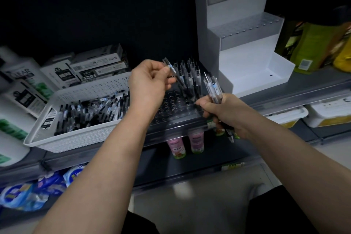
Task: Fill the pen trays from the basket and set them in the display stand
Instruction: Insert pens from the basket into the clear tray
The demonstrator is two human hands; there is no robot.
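White basket (76, 142) of pens (91, 112), tray (176, 112) seemingly part-filled

A white perforated basket (79, 138) holds loose black-and-clear pens (91, 112) lying flat. Just right of it, a clear pen tray (176, 114) carries upright pens (191, 76) in its back rows, a single pen (171, 68) tilted above them. Further right stands the white stepped display stand (247, 59).

Left hand (150, 83) pinches pen (171, 69), right hand (222, 112) grips pen bundle (213, 89)
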